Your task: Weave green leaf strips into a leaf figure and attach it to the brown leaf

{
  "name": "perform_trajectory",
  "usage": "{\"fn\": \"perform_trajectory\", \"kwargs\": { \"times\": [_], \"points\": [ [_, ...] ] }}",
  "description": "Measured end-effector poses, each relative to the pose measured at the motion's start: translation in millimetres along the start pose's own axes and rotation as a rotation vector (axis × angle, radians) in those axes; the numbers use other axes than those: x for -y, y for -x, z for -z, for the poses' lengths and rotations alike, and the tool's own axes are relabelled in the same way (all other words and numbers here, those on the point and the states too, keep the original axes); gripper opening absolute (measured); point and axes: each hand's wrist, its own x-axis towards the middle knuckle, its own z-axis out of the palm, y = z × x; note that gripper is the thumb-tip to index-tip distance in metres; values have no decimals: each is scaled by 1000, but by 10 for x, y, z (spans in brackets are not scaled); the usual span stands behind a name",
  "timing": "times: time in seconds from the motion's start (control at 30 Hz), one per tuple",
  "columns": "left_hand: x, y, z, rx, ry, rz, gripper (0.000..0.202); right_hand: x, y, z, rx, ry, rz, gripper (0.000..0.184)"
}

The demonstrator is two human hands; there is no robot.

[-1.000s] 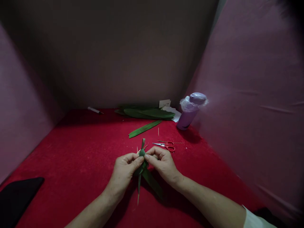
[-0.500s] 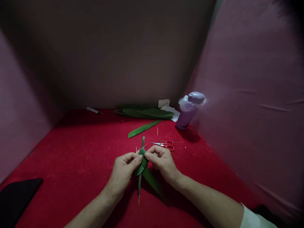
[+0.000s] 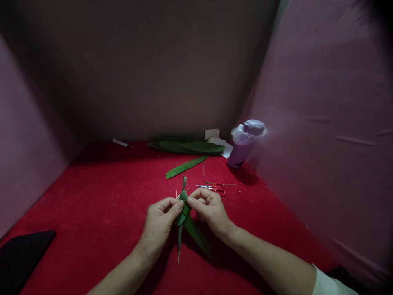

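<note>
A folded green leaf piece (image 3: pixel 186 209) is held between both my hands above the red cloth. My left hand (image 3: pixel 163 217) pinches it from the left, the thumb lying on the folds. From the right, my right hand (image 3: pixel 211 211) grips its upper edge between thumb and forefinger. A narrow strip sticks up at the top and another hangs down below; a broad leaf end (image 3: pixel 198 237) slants down to the right. Small pale sticks partly show behind the left fingertips. Just beyond my right hand lie scissors with red handles (image 3: pixel 218 189).
Loose green leaves (image 3: pixel 192 146) are piled at the back, with a single leaf strip (image 3: pixel 186 166) before them. A purple cup with a plastic bag (image 3: pixel 241 152) stands at right. White cards (image 3: pixel 212 134), a syringe-like tube (image 3: pixel 121 143) and a toothpick-like stick (image 3: pixel 204 170) are also there.
My hands stay almost where they were, with the same pinch on the folded leaf. The leaf's top fold has tilted very slightly; the other things have not moved.
</note>
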Motion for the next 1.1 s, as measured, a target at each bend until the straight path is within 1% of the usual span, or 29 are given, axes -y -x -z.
{"fn": "perform_trajectory", "kwargs": {
  "times": [0.13, 0.27, 0.5, 0.63, 0.77, 0.9, 1.1],
  "points": [
    [-28, -4, -8, 45, 2, 33, 22, 28, 4, -2, -29, -21, -6, 23],
    [-39, -5, -4, 76, 2, 31, 22, 46, 12, -9, -36, -24, -17, 24],
    [8, -14, 23, 56, 10, 34, 25, 4, -8, -15, 41, -49, -40, 24],
    [35, -7, -20, 48, 64, 23, 22, 3, -16, -32, 21, -59, -43, 25],
    [76, 10, -61, 58, 146, 42, 21, -2, -4, -53, 30, -58, -65, 25],
    [98, 9, -55, 66, 122, 59, 21, -27, 4, -65, 31, -69, -47, 25],
    [71, -10, -35, 80, 112, 49, 22, -61, -10, -52, -20, -66, -7, 24]
  ]
}}
